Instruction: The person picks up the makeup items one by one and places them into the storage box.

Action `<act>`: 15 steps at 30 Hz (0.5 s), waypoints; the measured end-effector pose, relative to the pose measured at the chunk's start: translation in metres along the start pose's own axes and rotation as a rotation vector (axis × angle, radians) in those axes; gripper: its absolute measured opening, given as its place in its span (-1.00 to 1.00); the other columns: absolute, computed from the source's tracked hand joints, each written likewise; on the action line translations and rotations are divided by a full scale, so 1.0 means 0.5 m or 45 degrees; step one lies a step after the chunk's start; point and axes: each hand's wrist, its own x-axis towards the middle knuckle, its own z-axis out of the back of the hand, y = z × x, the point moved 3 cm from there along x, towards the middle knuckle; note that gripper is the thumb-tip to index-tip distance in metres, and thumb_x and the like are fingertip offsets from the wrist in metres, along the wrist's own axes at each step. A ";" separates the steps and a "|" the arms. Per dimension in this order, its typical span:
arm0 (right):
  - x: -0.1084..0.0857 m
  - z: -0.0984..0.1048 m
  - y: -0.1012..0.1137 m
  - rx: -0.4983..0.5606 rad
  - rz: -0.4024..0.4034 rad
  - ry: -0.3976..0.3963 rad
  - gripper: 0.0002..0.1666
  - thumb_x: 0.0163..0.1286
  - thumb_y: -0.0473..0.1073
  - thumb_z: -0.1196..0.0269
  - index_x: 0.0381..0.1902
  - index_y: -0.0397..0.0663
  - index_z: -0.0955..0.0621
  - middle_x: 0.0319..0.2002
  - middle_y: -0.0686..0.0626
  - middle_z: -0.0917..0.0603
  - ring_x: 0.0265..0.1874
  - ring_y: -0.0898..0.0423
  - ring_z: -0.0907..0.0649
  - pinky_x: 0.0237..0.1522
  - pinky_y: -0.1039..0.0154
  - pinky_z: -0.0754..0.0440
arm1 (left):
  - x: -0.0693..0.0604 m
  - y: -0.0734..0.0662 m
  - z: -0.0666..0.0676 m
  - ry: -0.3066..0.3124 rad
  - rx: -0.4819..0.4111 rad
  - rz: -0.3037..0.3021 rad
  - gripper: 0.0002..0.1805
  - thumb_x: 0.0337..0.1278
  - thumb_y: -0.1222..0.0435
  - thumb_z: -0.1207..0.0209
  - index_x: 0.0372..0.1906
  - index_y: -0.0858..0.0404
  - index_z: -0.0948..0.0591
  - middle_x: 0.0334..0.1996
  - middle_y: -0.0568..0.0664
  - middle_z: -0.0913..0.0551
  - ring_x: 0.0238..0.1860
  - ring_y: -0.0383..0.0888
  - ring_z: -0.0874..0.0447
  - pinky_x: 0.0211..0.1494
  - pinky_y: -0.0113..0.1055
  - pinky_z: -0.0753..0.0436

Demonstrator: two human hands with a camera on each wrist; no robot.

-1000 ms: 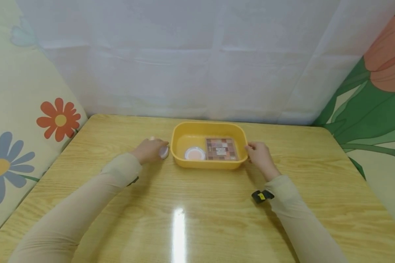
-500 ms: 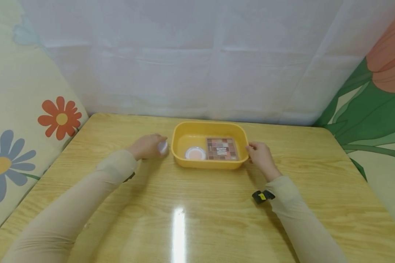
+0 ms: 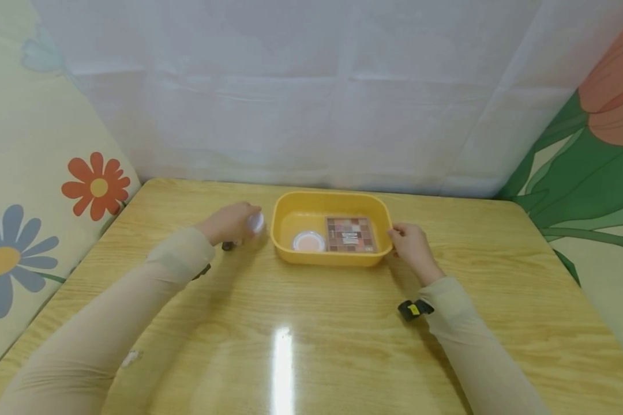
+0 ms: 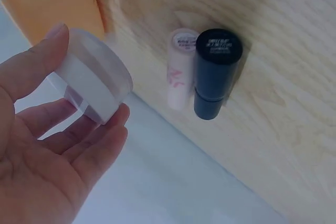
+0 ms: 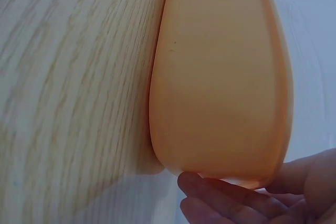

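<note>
My left hand (image 3: 231, 223) (image 4: 58, 140) holds a round whitish jar (image 3: 256, 223) (image 4: 93, 74) between thumb and fingers, lifted off the table just left of the yellow basin (image 3: 332, 259). Inside the basin lie a round, clear-rimmed compact (image 3: 308, 242) at the left and a square checkered palette (image 3: 350, 235) at the right. My right hand (image 3: 412, 248) (image 5: 257, 198) grips the basin's right end, thumb and fingers on either side of its wall (image 5: 220, 77). In the left wrist view, a pink tube (image 4: 181, 72) and a dark tube (image 4: 216, 72) stand side by side on the table.
The wooden table (image 3: 342, 334) reaches back to a white cloth (image 3: 291, 98). Flower-patterned panels stand at the left (image 3: 15, 144) and right (image 3: 602, 173). A small pale patch (image 3: 131, 358) shows beside my left sleeve.
My left hand has risen and moved slightly back and left with the jar, so a dark tube now shows beneath it. My right hand remains at the basin's end.
</note>
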 end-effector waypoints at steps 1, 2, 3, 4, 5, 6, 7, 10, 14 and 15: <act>0.000 0.000 0.000 0.002 -0.002 0.002 -0.58 0.53 -0.30 0.03 0.18 -0.56 -0.45 -0.11 -0.42 -0.60 -0.40 0.04 -0.59 -0.36 0.21 -0.67 | 0.000 -0.001 0.003 -0.002 -0.006 -0.003 -0.29 0.09 0.49 -0.26 0.36 0.51 -0.28 0.15 0.44 -0.44 -0.11 0.13 -0.58 0.10 0.01 -0.57; 0.000 0.000 0.000 0.003 -0.004 0.003 -0.58 0.53 -0.30 0.03 0.18 -0.56 -0.45 -0.11 -0.41 -0.60 -0.40 0.04 -0.58 -0.36 0.22 -0.67 | 0.001 -0.002 0.005 -0.005 -0.010 -0.007 -0.30 0.10 0.49 -0.26 0.36 0.51 -0.29 0.13 0.43 -0.45 -0.10 0.14 -0.57 0.11 0.02 -0.56; 0.001 0.000 0.001 0.002 -0.005 0.004 -0.57 0.53 -0.29 0.03 0.18 -0.56 -0.45 -0.11 -0.41 -0.60 -0.40 0.04 -0.58 -0.38 0.24 -0.66 | 0.003 -0.002 0.008 -0.011 -0.006 -0.015 -0.31 0.09 0.49 -0.26 0.35 0.51 -0.30 0.11 0.42 -0.46 -0.07 0.15 -0.55 0.13 0.03 -0.55; 0.001 0.000 0.001 0.002 -0.004 0.004 -0.58 0.53 -0.29 0.03 0.17 -0.56 -0.45 -0.12 -0.41 -0.60 -0.41 0.05 -0.58 -0.39 0.26 -0.65 | 0.004 -0.003 0.009 -0.013 -0.009 -0.015 -0.32 0.08 0.49 -0.27 0.34 0.50 -0.32 0.10 0.41 -0.47 -0.06 0.16 -0.54 0.14 0.04 -0.54; 0.001 0.000 0.001 0.002 -0.003 0.004 -0.58 0.53 -0.29 0.03 0.17 -0.56 -0.45 -0.14 -0.40 -0.60 -0.42 0.06 -0.58 -0.41 0.28 -0.64 | 0.006 -0.004 0.011 -0.014 -0.009 -0.020 -0.34 0.06 0.50 -0.28 0.31 0.49 -0.35 0.08 0.40 -0.49 -0.05 0.16 -0.54 0.14 0.04 -0.54; 0.001 0.000 0.001 0.003 -0.002 0.004 -0.58 0.53 -0.29 0.03 0.17 -0.56 -0.45 -0.15 -0.40 -0.60 -0.43 0.06 -0.57 -0.43 0.31 -0.62 | 0.008 -0.005 0.013 -0.017 -0.004 -0.027 -0.34 0.05 0.50 -0.28 0.30 0.49 -0.36 0.08 0.40 -0.49 -0.03 0.17 -0.54 0.15 0.05 -0.54; 0.001 0.000 0.001 0.004 -0.002 0.003 -0.58 0.53 -0.29 0.03 0.17 -0.56 -0.45 -0.16 -0.39 -0.60 -0.43 0.07 -0.57 -0.44 0.32 -0.61 | 0.009 -0.006 0.016 -0.020 0.001 -0.032 -0.34 0.04 0.50 -0.29 0.30 0.49 -0.37 0.07 0.40 -0.49 -0.03 0.18 -0.54 0.15 0.05 -0.54; 0.001 0.000 0.001 0.002 -0.001 0.003 -0.58 0.53 -0.29 0.03 0.17 -0.56 -0.45 -0.18 -0.38 -0.60 -0.44 0.09 -0.55 -0.45 0.34 -0.59 | 0.011 -0.012 0.025 -0.030 0.037 -0.041 -0.32 0.03 0.49 -0.30 0.31 0.49 -0.36 0.12 0.42 -0.47 0.03 0.22 -0.53 0.17 0.06 -0.52; 0.001 0.000 0.000 0.010 0.006 0.002 -0.58 0.53 -0.30 0.04 0.16 -0.57 -0.45 -0.14 -0.41 -0.60 -0.43 0.08 -0.57 -0.43 0.33 -0.60 | 0.011 -0.021 0.040 -0.048 0.085 -0.057 -0.26 0.04 0.48 -0.31 0.36 0.51 -0.29 0.23 0.45 -0.38 0.16 0.27 -0.44 0.25 0.10 -0.46; 0.001 0.000 -0.001 0.011 0.009 0.002 -0.58 0.53 -0.30 0.04 0.16 -0.57 -0.45 -0.13 -0.41 -0.60 -0.43 0.07 -0.57 -0.44 0.33 -0.60 | 0.012 -0.024 0.043 -0.050 0.088 -0.063 -0.25 0.03 0.48 -0.31 0.36 0.51 -0.29 0.24 0.44 -0.37 0.18 0.28 -0.43 0.26 0.10 -0.45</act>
